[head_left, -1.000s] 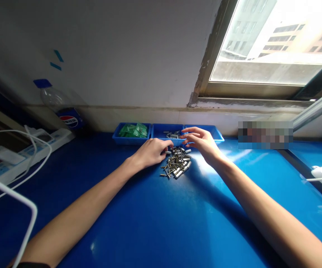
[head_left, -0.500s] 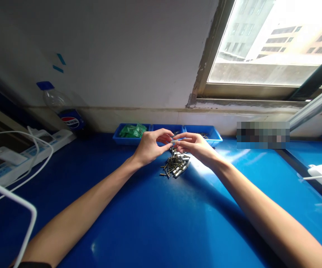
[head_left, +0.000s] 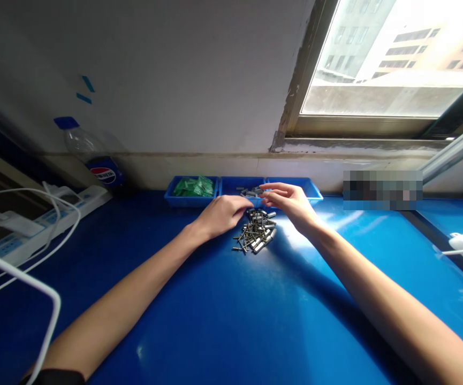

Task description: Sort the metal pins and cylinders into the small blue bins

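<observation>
A loose pile of small metal pins and silvery cylinders [head_left: 257,232] lies on the blue tabletop [head_left: 223,310]. My left hand [head_left: 225,213] is at the pile's far left side, its fingers bent down and pressed together; whatever is between the tips is hidden. Over the front right of the middle blue bin [head_left: 231,200] is my right hand [head_left: 289,202], with fingers curved and slightly apart, and I make out nothing held in it. Small grey cylindrical parts [head_left: 251,191] lie inside that bin, close to the right fingertips.
The left bin [head_left: 189,202] holds green plastic packets [head_left: 195,186]; the right bin [head_left: 311,197] is partly behind my right hand. A cola bottle [head_left: 103,171], a power strip [head_left: 66,211] and white cables [head_left: 50,289] are at left. A metal arm [head_left: 456,149] slants at right.
My hands were together above the pile and have parted. The left has dropped toward the pile, and the right has shifted slightly right by the middle bin, whose grey parts now show.
</observation>
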